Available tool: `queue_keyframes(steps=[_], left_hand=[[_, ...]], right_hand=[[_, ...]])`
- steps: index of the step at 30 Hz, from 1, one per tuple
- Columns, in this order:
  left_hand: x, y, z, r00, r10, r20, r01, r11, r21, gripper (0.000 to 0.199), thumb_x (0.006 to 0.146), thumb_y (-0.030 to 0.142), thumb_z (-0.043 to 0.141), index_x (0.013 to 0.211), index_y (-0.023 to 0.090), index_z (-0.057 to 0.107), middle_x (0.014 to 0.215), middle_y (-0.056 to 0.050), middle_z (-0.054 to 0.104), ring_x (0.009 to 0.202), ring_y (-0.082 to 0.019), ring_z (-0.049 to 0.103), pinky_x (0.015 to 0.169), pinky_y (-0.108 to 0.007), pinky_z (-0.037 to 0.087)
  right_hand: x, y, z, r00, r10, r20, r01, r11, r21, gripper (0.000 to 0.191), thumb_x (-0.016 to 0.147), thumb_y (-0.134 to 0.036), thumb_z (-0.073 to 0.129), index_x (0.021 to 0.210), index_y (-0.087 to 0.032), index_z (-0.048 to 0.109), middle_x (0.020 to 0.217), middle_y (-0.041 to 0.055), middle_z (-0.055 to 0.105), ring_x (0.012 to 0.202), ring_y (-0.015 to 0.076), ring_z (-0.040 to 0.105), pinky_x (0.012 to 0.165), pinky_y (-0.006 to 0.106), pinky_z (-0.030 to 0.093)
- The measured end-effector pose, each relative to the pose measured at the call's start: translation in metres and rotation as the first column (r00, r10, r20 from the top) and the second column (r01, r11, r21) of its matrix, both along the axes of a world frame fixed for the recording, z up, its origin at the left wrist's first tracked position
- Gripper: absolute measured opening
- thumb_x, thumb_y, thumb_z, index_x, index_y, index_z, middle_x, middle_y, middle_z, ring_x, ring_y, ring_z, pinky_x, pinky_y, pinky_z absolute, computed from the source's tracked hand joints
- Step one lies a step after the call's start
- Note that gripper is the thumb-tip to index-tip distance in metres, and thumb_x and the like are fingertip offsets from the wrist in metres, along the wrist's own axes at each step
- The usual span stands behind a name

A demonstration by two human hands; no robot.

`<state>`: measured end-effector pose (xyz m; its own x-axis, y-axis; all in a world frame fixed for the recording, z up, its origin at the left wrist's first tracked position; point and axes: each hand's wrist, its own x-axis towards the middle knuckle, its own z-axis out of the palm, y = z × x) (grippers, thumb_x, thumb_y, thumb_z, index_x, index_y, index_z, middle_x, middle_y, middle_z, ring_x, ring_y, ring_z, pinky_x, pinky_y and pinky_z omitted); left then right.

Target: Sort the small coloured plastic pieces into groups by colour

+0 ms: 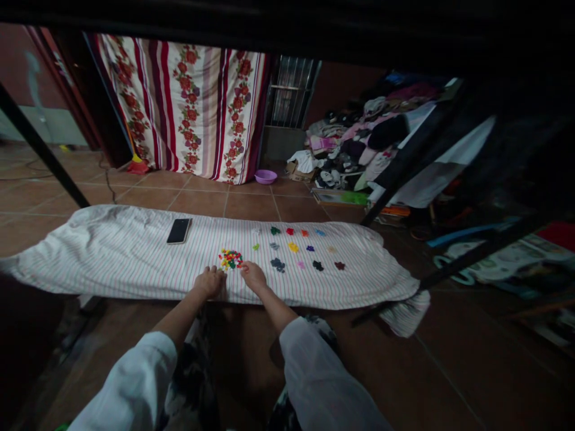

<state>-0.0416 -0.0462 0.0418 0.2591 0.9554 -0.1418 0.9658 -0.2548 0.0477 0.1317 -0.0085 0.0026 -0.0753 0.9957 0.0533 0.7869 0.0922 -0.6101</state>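
Observation:
A mixed pile of small coloured pieces (pixel 230 258), red, yellow, green and white, lies on the striped cloth (pixel 148 269). My left hand (pixel 210 281) rests at the pile's lower left edge, its fingers lying on the cloth and holding nothing I can see. On the other side, my right hand (pixel 253 276) has its fingertips pinched together beside the pile; what is between them is too small to name. Right of this hand lie separate single-colour heaps, among them dark grey pieces (pixel 277 264), yellow pieces (pixel 293 246), black pieces (pixel 318 265) and brown pieces (pixel 340 266).
A phone (pixel 179 231) lies on the cloth to the left. Beyond are a floral curtain (pixel 193 114), a purple basin (pixel 265 176) and a large heap of clothes (pixel 359 140). Dark metal bars (pixel 40 146) slant down on both sides, with another across the top.

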Motion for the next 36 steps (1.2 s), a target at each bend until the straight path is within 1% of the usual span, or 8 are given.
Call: queue_keyframes(steps=[3, 6, 12, 17, 21, 26, 30, 36], left_hand=[[0.004, 0.002, 0.001, 0.999, 0.036, -0.041, -0.037, 0.999, -0.009, 0.042, 0.092, 0.037, 0.025, 0.111, 0.021, 0.058, 0.109, -0.013, 0.06, 0.104, -0.024, 0.055, 0.083, -0.041, 0.047], [0.01, 0.005, 0.002, 0.997, 0.042, -0.071, -0.043, 0.999, -0.02, 0.041, 0.092, 0.036, 0.025, 0.112, 0.021, 0.058, 0.11, -0.013, 0.059, 0.105, -0.025, 0.054, 0.08, -0.04, 0.047], [0.022, 0.007, 0.008, 0.993, 0.003, -0.121, -0.009, 0.999, -0.047, 0.035, 0.089, 0.024, 0.03, 0.108, 0.018, 0.059, 0.11, -0.016, 0.06, 0.104, -0.026, 0.055, 0.08, -0.038, 0.046], [0.023, 0.009, 0.012, 0.989, -0.025, -0.148, 0.014, 0.997, -0.074, 0.034, 0.087, 0.02, 0.033, 0.111, 0.015, 0.057, 0.111, -0.017, 0.06, 0.106, -0.026, 0.055, 0.082, -0.037, 0.046], [0.022, 0.012, 0.013, 0.986, -0.016, -0.168, 0.001, 0.996, -0.09, 0.035, 0.085, 0.02, 0.039, 0.115, 0.014, 0.055, 0.113, -0.017, 0.059, 0.107, -0.026, 0.055, 0.084, -0.037, 0.046], [0.022, 0.016, 0.012, 0.982, -0.014, -0.187, -0.008, 0.993, -0.116, 0.036, 0.084, 0.021, 0.042, 0.117, 0.014, 0.054, 0.115, -0.017, 0.059, 0.107, -0.025, 0.057, 0.085, -0.037, 0.047], [0.02, 0.021, 0.012, 0.979, -0.016, -0.201, -0.013, 0.989, -0.145, 0.038, 0.083, 0.025, 0.045, 0.118, 0.014, 0.053, 0.115, -0.016, 0.061, 0.107, -0.024, 0.058, 0.086, -0.036, 0.047], [0.021, 0.022, 0.015, 0.979, 0.019, -0.203, -0.052, 0.986, -0.159, 0.04, 0.081, 0.029, 0.05, 0.118, 0.014, 0.053, 0.115, -0.014, 0.061, 0.11, -0.023, 0.057, 0.088, -0.035, 0.045]], right_hand=[[-0.003, 0.003, 0.004, 1.0, -0.015, 0.016, 0.015, 1.0, -0.001, 0.021, 0.082, -0.017, 0.051, 0.097, -0.022, 0.066, 0.094, 0.004, 0.068, 0.088, 0.0158, 0.061, 0.073, 0.024, 0.043], [-0.007, 0.004, 0.008, 0.999, -0.009, 0.041, 0.01, 1.0, -0.019, 0.017, 0.082, -0.022, 0.056, 0.096, -0.023, 0.065, 0.094, 0.0042, 0.067, 0.086, 0.0162, 0.061, 0.071, 0.025, 0.043], [-0.012, 0.001, 0.011, 0.984, -0.01, 0.176, 0.016, 0.999, -0.035, 0.013, 0.087, -0.026, 0.053, 0.096, -0.025, 0.063, 0.098, 0.0054, 0.063, 0.086, 0.0178, 0.061, 0.068, 0.027, 0.041], [-0.007, -0.001, 0.009, 0.992, -0.008, 0.128, 0.004, 0.999, 0.033, 0.012, 0.086, -0.024, 0.051, 0.093, -0.022, 0.061, 0.096, 0.0055, 0.063, 0.089, 0.0178, 0.06, 0.072, 0.027, 0.042], [0.002, 0.001, 0.001, 0.999, 0.011, 0.04, -0.014, 0.997, 0.07, 0.011, 0.083, -0.019, 0.052, 0.091, -0.02, 0.06, 0.092, 0.005, 0.065, 0.088, 0.016, 0.06, 0.077, 0.025, 0.043], [0.017, 0.007, -0.007, 1.0, 0.015, -0.017, -0.014, 0.997, 0.075, 0.015, 0.081, -0.014, 0.051, 0.092, -0.019, 0.059, 0.088, 0.0038, 0.066, 0.084, 0.0148, 0.061, 0.076, 0.023, 0.043], [0.034, 0.011, -0.003, 0.998, 0.003, -0.056, 0.002, 0.996, 0.088, 0.018, 0.081, -0.014, 0.051, 0.095, -0.02, 0.06, 0.089, 0.0031, 0.066, 0.085, 0.0148, 0.061, 0.077, 0.024, 0.044], [0.07, 0.02, 0.008, 0.997, 0.001, -0.072, 0.006, 0.995, 0.103, 0.024, 0.078, -0.008, 0.05, 0.094, -0.021, 0.064, 0.094, 0.0038, 0.067, 0.088, 0.0141, 0.061, 0.081, 0.024, 0.044]])
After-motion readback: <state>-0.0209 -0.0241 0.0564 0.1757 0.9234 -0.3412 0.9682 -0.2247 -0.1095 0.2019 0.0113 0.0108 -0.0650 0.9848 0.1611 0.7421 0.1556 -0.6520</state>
